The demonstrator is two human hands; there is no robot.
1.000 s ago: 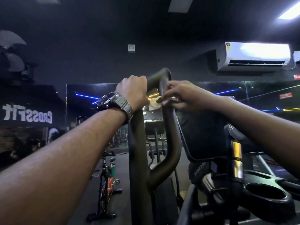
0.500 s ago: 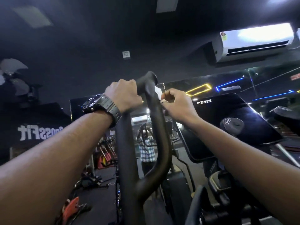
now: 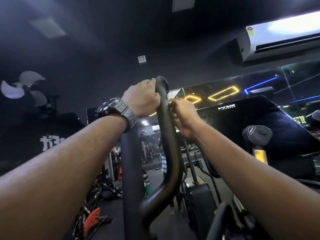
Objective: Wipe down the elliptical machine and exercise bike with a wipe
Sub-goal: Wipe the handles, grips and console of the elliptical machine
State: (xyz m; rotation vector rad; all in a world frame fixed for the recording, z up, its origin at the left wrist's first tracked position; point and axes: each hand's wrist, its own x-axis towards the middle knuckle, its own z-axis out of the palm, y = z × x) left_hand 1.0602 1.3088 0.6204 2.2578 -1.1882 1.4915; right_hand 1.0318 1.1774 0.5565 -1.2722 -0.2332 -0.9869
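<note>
Elliptical handlebar (image 3: 166, 129) rises between your two forearms, a dark curved tube that forks low down into a straight post on the left and a bent grip on the right. Your left hand (image 3: 142, 99), with the grey wristwatch (image 3: 115, 110) just behind it, is wrapped round the top of the bar, fingers curled over the far side and thumb tucked against the tube. Just right of that hand, your right hand (image 3: 184, 115) pinches the pale wipe (image 3: 171, 95) against the bar's right side; a corner of the wipe sticks up above your fingertips, touching the tube. Further right of your right hand sits the dark console (image 3: 256, 118) marked VIVA FITNESS, and above it the white air conditioner (image 3: 284, 37). No container shows in view. Compared with half a second ago, your right hand has closed in tighter against the tube, the wipe shows more clearly above it, and the view has tipped a little more upward.
</note>
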